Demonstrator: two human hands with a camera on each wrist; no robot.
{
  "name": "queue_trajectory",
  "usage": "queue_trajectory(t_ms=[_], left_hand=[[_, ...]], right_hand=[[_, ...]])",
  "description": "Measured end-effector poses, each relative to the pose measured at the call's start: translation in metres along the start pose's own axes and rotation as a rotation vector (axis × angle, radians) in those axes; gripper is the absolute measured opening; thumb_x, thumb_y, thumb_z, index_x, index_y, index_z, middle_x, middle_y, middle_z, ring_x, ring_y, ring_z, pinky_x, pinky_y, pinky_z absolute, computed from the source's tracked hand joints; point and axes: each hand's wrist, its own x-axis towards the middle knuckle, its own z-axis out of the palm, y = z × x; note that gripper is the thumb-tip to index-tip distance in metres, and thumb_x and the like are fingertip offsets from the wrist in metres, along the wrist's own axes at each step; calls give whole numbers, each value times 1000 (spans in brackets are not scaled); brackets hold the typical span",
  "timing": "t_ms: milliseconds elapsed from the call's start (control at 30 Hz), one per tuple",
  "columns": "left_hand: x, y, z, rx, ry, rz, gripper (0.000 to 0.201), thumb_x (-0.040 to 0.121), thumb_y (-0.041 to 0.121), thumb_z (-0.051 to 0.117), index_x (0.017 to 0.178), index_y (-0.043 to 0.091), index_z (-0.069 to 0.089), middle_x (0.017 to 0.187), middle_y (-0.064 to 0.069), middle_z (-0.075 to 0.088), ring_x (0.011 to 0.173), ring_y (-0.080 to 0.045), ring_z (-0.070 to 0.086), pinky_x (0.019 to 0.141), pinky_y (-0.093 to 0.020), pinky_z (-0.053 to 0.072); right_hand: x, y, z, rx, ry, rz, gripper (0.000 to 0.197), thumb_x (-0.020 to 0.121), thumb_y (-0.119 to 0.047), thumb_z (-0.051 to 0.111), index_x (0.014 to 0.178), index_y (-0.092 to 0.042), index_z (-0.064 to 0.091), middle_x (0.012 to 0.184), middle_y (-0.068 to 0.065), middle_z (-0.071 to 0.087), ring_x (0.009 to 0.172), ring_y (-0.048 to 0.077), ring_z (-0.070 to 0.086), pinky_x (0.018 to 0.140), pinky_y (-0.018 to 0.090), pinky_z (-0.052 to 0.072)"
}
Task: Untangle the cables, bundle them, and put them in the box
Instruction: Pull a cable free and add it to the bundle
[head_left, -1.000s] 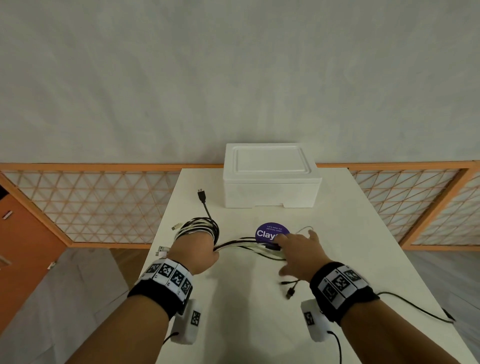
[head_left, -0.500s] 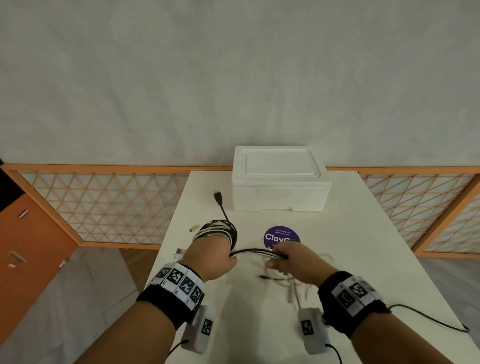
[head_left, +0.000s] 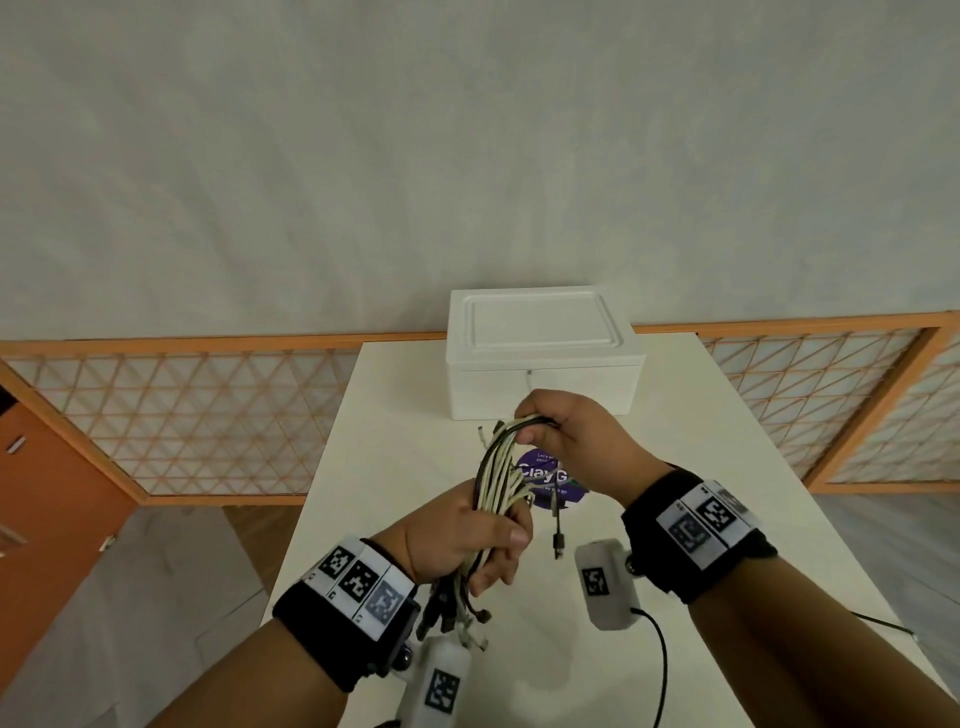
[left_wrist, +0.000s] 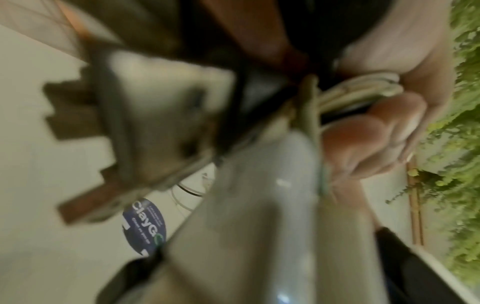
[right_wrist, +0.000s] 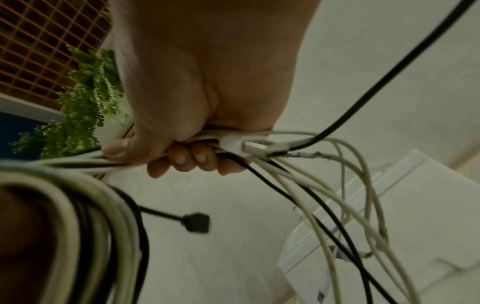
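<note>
Cables (head_left: 498, 467) now lifted off the table (head_left: 363, 519); our left hand (head_left: 457, 535) and right hand (head_left: 571, 436) both clench the hank, the closed foam box (head_left: 540, 358) waits

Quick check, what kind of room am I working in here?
Probably an indoor demo or recording room, not a workshop: a white table against a plain wall, orange lattice panels either side, leafy greenery nearby.

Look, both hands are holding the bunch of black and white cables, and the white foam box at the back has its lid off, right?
Not quite. The white foam box has its lid on; the head view shows it closed. The rest is right: the left hand and right hand both grip the bunch of black and white cables.
</note>
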Motion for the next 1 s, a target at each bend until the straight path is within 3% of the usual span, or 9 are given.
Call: queue_trajectory(t_ms=[200, 333, 433, 567, 667, 733, 800, 867, 1000], left_hand=[[-1, 15, 8, -135, -78, 107, 13, 82, 12, 55, 76, 0, 56, 41, 2, 51, 35, -10, 48, 65, -31, 48], [-1, 19, 9, -193, -111, 150, 15, 83, 10, 52, 71, 7, 60, 42, 4, 53, 35, -9, 49, 63, -30, 48], [0, 18, 9, -203, -111, 170, 15, 83, 10, 51, 70, 8, 60, 42, 4, 54, 35, -9, 49, 62, -29, 49], [2, 18, 7, -213, -125, 205, 16, 83, 9, 50, 71, 8, 60, 43, 4, 55, 36, -9, 51, 63, -28, 49], [6, 13, 6, -297, -102, 267, 17, 86, 13, 56, 71, 5, 58, 42, 2, 54, 36, -10, 50, 61, -28, 48], [8, 7, 4, -420, -56, 306, 20, 86, 17, 59, 71, 4, 57, 42, 2, 55, 37, -11, 52, 61, -29, 48], [9, 3, 0, -475, -14, 319, 19, 86, 20, 59, 72, 7, 58, 43, 3, 55, 38, -11, 53, 62, -28, 49], [9, 1, -3, -460, 33, 319, 19, 85, 24, 60, 71, 11, 59, 42, 4, 53, 38, -10, 52, 62, -27, 48], [12, 4, 1, -416, 114, 329, 21, 79, 27, 65, 67, 11, 58, 37, 3, 50, 33, -11, 48, 59, -27, 47]], right_hand=[[-1, -5, 20, 195, 4, -70, 55, 87, -66, 45, 86, -12, 56, 78, 0, 56, 71, 6, 52, 67, 22, 42], [-6, -8, 33, 499, -28, 32, 67, 84, -62, 53, 111, 0, 56, 96, -4, 63, 87, 9, 59, 79, 20, 45], [-10, -7, 38, 638, -21, 140, 52, 83, -56, 59, 97, -5, 55, 94, 29, 60, 85, 36, 58, 80, 37, 44], [-15, -7, 39, 697, 22, 179, 27, 91, -38, 51, 84, -12, 49, 75, 4, 49, 67, 10, 46, 62, 21, 41], [-21, -6, 48, 861, 61, 226, 60, 78, -64, 61, 101, -10, 48, 82, 7, 54, 69, 15, 53, 62, 23, 46], [-23, -5, 55, 876, 67, 302, 88, 67, -81, 54, 115, -7, 47, 76, 4, 64, 59, 14, 61, 53, 22, 49], [-22, -2, 61, 836, 80, 349, 91, 69, -84, 41, 119, -8, 50, 67, -5, 67, 52, 5, 62, 48, 17, 47], [-22, -5, 65, 859, 98, 373, 84, 74, -82, 33, 109, -9, 55, 61, -5, 66, 50, 6, 61, 47, 15, 44], [-20, -17, 68, 845, 75, 392, 69, 68, -88, 31, 60, -27, 61, 45, 0, 59, 41, 12, 57, 43, 17, 39]])
